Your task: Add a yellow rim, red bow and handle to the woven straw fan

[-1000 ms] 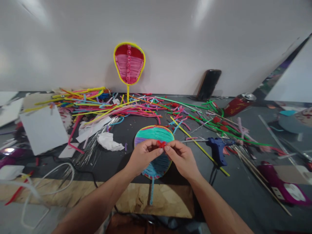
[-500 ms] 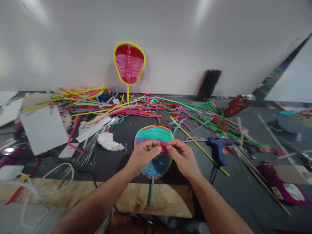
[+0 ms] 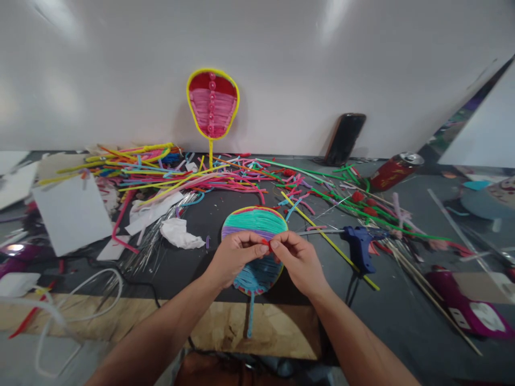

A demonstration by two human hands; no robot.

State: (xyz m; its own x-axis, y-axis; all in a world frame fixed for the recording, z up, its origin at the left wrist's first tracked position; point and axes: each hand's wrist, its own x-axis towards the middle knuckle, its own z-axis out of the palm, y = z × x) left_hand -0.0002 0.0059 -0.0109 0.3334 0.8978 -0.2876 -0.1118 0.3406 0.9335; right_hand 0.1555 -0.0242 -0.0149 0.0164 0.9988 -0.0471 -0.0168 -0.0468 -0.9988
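Between the fingertips of both hands is a small red piece of pipe cleaner (image 3: 266, 243), mostly hidden by the fingers. My left hand (image 3: 237, 256) pinches it from the left, and my right hand (image 3: 295, 260) from the right, thumbs nearly meeting. Beneath them lies a round fan-shaped piece (image 3: 257, 220) made of pipe cleaners, with teal, purple and blue bands, a yellow and pink rim and a blue twisted handle (image 3: 251, 316) pointing toward me. Both hands cover part of its middle.
A pink and red fan (image 3: 213, 104) leans on the white wall behind heaped pipe cleaners (image 3: 193, 177). To the right are a blue glue gun (image 3: 359, 249), a red can (image 3: 396, 171) and a phone (image 3: 345, 139). Crumpled tissue (image 3: 181, 234) and white card (image 3: 72, 214) lie left.
Both hands have shifted slightly, and their fingertips now cover more of the red piece. The fan underneath stays in place.
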